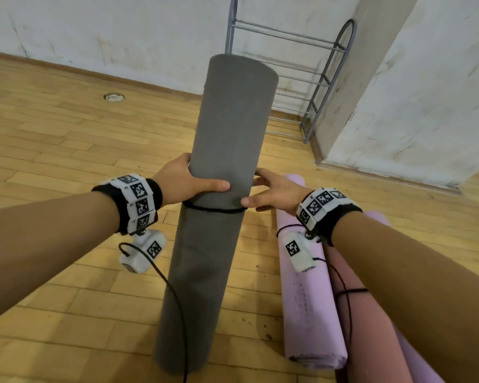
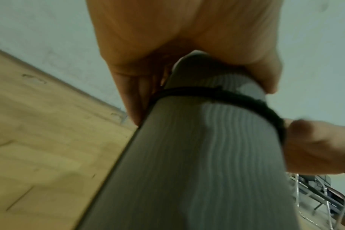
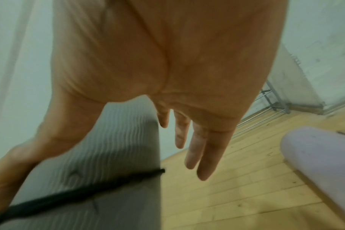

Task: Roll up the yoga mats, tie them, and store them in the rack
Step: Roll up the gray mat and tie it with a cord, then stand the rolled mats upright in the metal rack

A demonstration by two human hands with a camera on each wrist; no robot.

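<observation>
A rolled grey yoga mat (image 1: 227, 134) stands tilted on its end on the wooden floor, bound at mid-height by a black tie (image 1: 213, 209). My left hand (image 1: 183, 181) grips the mat just above the tie, thumb across the front and fingers behind. My right hand (image 1: 274, 189) is at the mat's right side with its thumb touching the mat near the tie. In the right wrist view its fingers (image 3: 203, 152) are straight and off the mat (image 3: 108, 147). The left wrist view shows the tie (image 2: 226, 95) around the ribbed mat (image 2: 207, 155).
A grey metal rack (image 1: 324, 76) stands against the wall behind the mat, beside a white pillar (image 1: 412, 92). On the floor to the right lie a rolled purple mat (image 1: 307, 299), a reddish rolled mat (image 1: 365, 313) and another purple one (image 1: 418, 363). A round floor fitting (image 1: 114, 97) sits at the left.
</observation>
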